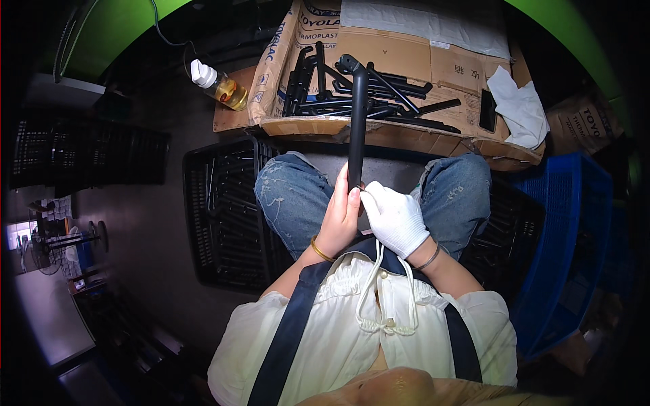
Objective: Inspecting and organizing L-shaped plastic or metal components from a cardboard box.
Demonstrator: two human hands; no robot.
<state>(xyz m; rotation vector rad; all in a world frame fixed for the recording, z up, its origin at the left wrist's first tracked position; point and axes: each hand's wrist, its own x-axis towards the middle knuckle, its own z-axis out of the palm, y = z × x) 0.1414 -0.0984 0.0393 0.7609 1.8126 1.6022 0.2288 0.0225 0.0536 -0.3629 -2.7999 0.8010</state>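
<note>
Black bar (357,122) running straight away from both hands; near end clasped by bare left hand (340,220); gloved right hand (396,218) pinching beside it, equally near

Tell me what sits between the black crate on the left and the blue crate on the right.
In the head view, the person's two jeans-clad knees, with the left hand and gloved right hand gripping a black plastic bar above the lap.

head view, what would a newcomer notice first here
A long black bar stands upright at centre, gripped at its lower end by a bare left hand and a white-gloved right hand. Behind it, a cardboard box holds more black bars.
</note>
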